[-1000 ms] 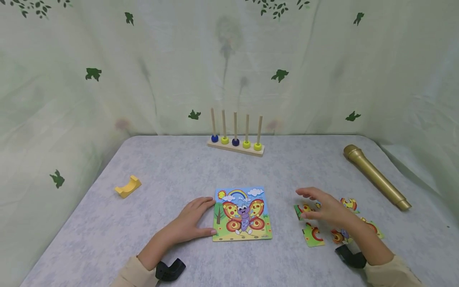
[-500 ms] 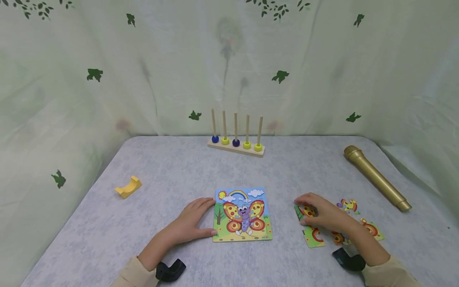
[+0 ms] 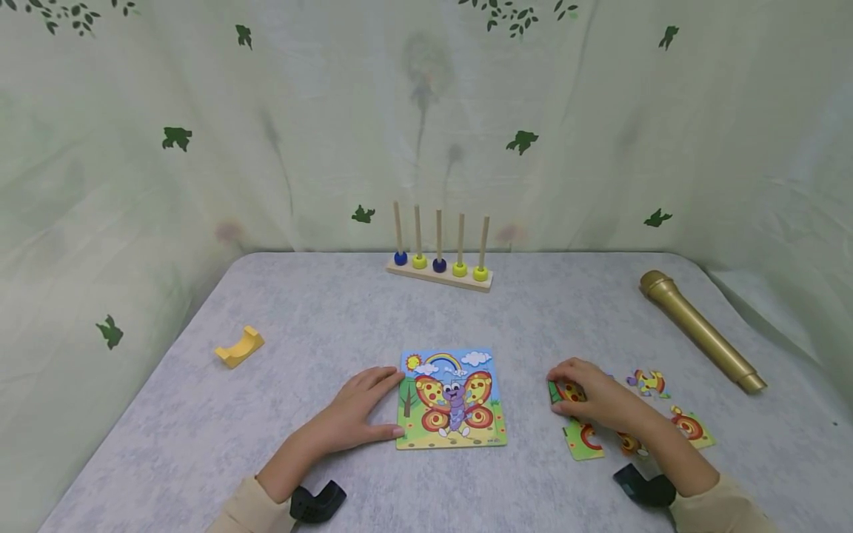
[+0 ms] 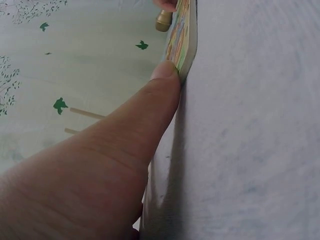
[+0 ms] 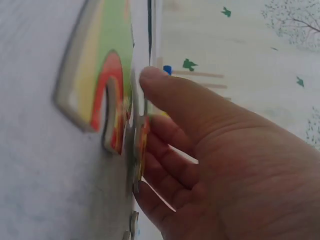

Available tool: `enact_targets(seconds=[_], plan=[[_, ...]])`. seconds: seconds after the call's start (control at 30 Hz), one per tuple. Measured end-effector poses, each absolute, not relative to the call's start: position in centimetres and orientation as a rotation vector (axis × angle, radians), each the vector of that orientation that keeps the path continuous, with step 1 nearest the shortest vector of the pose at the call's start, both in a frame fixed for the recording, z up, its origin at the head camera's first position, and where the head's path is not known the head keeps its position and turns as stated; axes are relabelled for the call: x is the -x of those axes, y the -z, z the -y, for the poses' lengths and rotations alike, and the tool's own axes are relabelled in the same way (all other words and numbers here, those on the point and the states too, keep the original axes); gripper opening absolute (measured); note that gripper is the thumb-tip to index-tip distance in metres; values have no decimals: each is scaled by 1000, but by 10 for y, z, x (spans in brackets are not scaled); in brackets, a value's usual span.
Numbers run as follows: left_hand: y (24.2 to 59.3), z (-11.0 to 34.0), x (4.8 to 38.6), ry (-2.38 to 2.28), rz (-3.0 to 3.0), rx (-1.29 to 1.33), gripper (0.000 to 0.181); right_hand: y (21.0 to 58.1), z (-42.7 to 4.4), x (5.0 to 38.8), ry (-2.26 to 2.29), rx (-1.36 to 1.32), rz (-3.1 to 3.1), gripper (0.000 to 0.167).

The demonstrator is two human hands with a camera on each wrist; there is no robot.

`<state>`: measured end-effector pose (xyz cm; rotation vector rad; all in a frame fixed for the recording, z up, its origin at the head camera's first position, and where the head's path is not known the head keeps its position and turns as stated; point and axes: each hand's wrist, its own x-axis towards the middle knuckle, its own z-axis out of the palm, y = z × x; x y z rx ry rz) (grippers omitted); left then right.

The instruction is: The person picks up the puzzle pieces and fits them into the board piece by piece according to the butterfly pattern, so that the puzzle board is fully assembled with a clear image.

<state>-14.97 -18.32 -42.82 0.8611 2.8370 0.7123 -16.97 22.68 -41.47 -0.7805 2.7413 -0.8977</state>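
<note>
A square butterfly picture board lies flat in front of the person. The left hand rests at its left side, fingers extended and thumb on the lower left edge; the left wrist view shows that thumb touching the board's rim. To the right, the right hand grips a green and red puzzle piece between thumb and curled fingers, the piece low at the table surface. Just below lies another piece with a red arc, seen close in the right wrist view.
More puzzle pieces lie around the right forearm, one partly hidden under it. A gold microphone lies at the right, a yellow curved block at the left. A pegged rack with beads stands at the back.
The right hand has come down and slightly left onto the green and red piece, and its thumb and fingers have closed round it. The left hand has barely moved.
</note>
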Motion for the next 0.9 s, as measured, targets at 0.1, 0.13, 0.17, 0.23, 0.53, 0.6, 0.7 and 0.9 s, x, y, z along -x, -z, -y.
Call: enact_targets(seconds=[0.1,0.13,0.17,0.23,0.53,0.6,0.7,0.9], plan=[[429,183,150,-713,-2839,-857,84,412,-223,169,943,779,-2771,45],[429,183,150,-712,-2840,-856,84,411,-222,169,965,784,-2782,46],[429,183,150,-712,-2842,-855,84,409,-220,168,983,798,-2796,46],[429,183,150,-717,-2842,-857,84,404,-214,167,1011,826,-2832,46],[427,182,149,-714,-2841,-848,83,380,-162,161,1239,1043,-2844,42],[426,182,149,-711,-2841,-847,83,378,-147,160,1279,1074,-2800,42],[426,183,149,-713,-2838,-848,83,379,-124,160,1316,1122,-2733,41],[426,183,149,-719,-2837,-869,82,388,-82,159,1279,1169,-2635,39]])
